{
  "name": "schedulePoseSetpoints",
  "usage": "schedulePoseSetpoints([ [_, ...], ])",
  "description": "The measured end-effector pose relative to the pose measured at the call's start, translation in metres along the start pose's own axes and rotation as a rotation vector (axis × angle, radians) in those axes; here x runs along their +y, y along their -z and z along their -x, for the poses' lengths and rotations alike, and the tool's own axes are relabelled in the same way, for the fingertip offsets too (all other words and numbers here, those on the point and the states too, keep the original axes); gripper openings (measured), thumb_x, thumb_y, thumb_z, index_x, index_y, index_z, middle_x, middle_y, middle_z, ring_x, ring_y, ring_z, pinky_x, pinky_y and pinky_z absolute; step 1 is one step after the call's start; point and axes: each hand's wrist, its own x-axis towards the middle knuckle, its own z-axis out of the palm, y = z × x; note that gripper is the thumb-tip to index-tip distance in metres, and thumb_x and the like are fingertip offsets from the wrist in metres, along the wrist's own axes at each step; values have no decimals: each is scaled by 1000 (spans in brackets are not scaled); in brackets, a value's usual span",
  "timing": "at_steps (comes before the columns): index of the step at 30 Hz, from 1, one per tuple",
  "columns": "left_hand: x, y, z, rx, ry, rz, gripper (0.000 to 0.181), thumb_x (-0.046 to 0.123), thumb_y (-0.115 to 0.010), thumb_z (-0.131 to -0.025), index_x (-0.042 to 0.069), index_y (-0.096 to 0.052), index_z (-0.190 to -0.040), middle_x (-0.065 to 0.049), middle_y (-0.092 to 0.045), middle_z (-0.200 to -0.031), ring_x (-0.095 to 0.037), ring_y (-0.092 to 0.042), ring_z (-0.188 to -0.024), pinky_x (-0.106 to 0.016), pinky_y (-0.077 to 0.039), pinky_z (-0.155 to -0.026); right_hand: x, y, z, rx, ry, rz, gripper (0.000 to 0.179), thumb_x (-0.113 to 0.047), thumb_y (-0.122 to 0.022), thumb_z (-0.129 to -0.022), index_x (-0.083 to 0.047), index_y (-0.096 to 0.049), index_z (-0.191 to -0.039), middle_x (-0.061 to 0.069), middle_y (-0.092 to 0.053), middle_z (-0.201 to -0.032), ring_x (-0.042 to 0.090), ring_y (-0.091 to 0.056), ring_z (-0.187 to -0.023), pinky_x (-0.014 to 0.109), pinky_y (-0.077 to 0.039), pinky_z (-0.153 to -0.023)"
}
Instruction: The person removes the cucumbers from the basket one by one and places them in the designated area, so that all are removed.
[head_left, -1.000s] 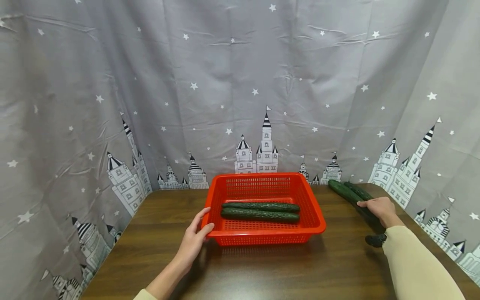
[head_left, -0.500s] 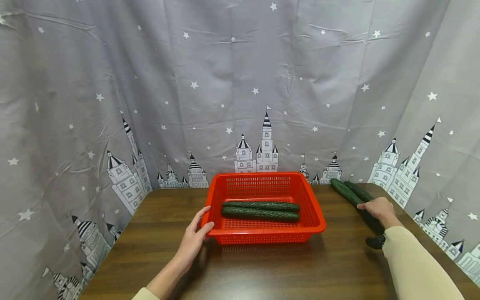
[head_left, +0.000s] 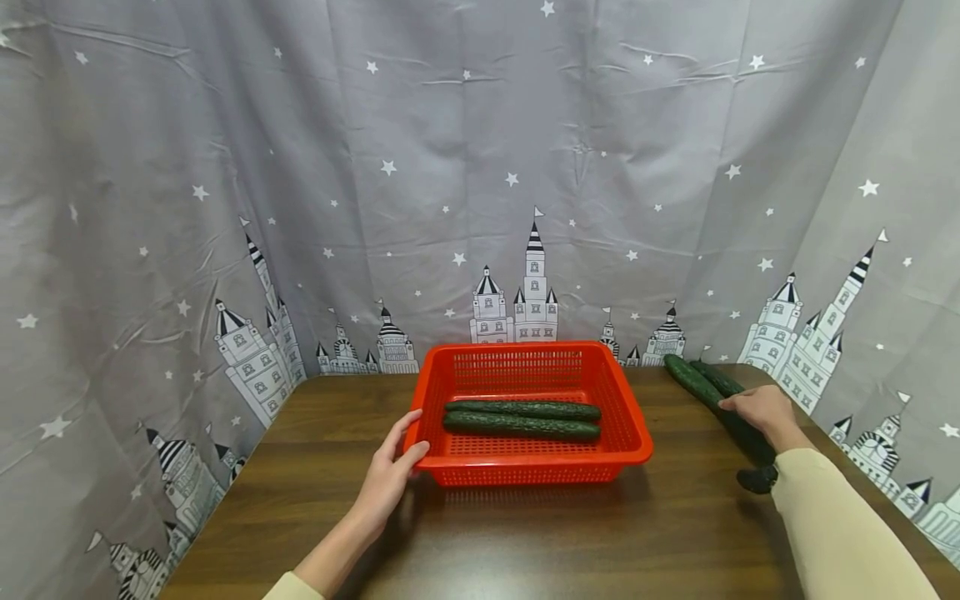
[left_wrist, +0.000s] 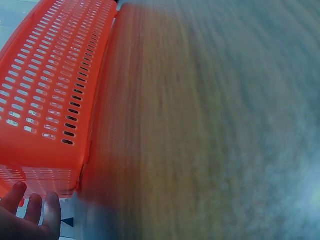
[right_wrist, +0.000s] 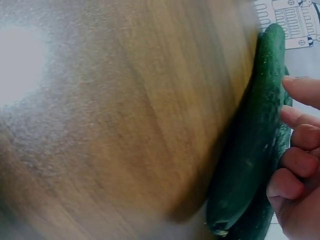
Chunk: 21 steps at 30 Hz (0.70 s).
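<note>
Head view: a person's left hand point(head_left: 388, 472) rests with thumb and fingers apart on the left rim of a red basket point(head_left: 525, 460) holding two cucumbers point(head_left: 521, 425), while the right hand point(head_left: 759, 410), the nearer, touches a loose cucumber point(head_left: 697, 386) at the table's point(head_left: 315, 467) far right. Left wrist: relaxed fingers show at the basket's left end. Right wrist: the loose cucumber lies left of partly curled fingers, long axis running near right to far left; whether they grip it cannot be told.
</note>
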Motion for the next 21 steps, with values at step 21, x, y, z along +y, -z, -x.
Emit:
schedulePoseSetpoints([
  [21,-2,-1,0,22,-33,-26,50,21,-61,-101,25,-46,-149,-16,-54,-139,-23,-59,-101,-37,-52,-85,-42,10,-5,32,131,-120,38,-30,-69,-91,5,-76,-105,39,-55,-130,57,-51,-119,59,-45,-98],
])
